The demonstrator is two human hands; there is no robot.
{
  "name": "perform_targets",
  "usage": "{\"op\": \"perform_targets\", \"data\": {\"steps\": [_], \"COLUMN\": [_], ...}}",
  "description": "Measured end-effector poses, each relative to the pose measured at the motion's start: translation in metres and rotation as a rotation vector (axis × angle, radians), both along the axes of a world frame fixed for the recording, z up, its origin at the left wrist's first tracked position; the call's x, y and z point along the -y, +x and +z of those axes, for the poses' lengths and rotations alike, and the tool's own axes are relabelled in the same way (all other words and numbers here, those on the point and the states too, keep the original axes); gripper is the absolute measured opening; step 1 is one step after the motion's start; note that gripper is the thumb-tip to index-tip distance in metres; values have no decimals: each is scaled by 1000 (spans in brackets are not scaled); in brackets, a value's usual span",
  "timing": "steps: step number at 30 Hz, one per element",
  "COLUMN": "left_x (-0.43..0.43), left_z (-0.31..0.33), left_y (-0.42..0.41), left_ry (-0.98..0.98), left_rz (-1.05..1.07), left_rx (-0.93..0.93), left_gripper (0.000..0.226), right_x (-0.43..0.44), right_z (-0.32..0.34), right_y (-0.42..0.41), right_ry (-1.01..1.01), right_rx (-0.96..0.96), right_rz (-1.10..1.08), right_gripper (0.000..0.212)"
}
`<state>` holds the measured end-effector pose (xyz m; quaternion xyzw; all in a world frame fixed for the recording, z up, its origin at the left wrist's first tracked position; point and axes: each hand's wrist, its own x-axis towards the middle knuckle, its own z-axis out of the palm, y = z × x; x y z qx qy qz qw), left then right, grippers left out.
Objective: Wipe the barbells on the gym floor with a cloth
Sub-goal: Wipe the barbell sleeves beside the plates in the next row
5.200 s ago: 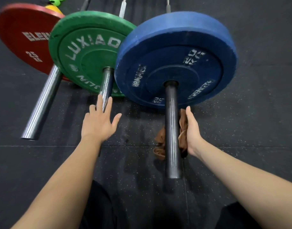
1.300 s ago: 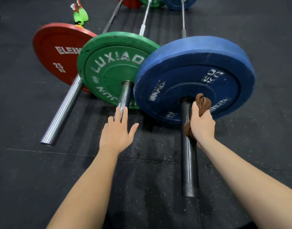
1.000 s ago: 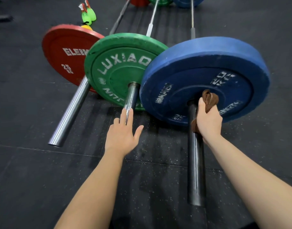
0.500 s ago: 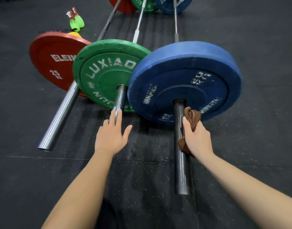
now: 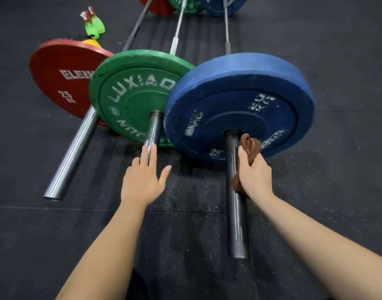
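R hand (image 5: pixel 255 176), cloth (image 5: pixel 251 145) by blue plate (image 5: pixel 239 83)

Both forearms are bare and extend forward from the lower frame edge. The left forearm (image 5: pixel 103 252) runs up and to the right to the left grip (image 5: pixel 142 182), which is palm down with fingers straight and close together and thumb spread to the right. Its fingertips lie over the middle barbell sleeve (image 5: pixel 153 128). The right forearm (image 5: pixel 315 234) runs up and to the left to the right grip (image 5: pixel 255 176), back of hand upward, fingers curled round a brown cloth (image 5: pixel 250 144), thumb extended forward.
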<state>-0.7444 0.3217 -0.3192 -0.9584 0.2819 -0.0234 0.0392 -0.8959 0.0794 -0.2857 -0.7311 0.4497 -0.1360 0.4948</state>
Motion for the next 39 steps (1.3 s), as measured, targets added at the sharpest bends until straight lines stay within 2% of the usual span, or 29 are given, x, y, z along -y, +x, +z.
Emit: {"op": "perform_targets", "data": {"steps": [8, 14, 18, 23, 27, 32, 39], "left_x": [0, 0, 1, 0, -1, 2, 4], "left_z": [0, 2, 1, -1, -2, -1, 1], "left_y": [6, 8, 8, 6, 3, 1, 3], "left_ry": [38, 42, 32, 26, 24, 35, 26], "left_rz": [-17, -5, -8, -17, -18, -14, -13], "left_rx": [-4, -10, -7, 4, 3, -12, -12], "left_gripper": [75, 76, 79, 76, 77, 79, 80], "right_x": [33, 33, 21, 6, 16, 17, 21], "right_z": [-4, 0, 8, 9, 11, 11, 3], "right_y": [45, 37, 12, -33, -51, -47, -14], "right_ry": [-59, -42, -67, -99, -176, -253, -219], "right_rx": [12, 15, -33, -78, -190, -244, -142], "right_rz": [30, 91, 177, 291, 349, 320, 235], "right_gripper": [49, 47, 40, 22, 37, 50, 43]}}
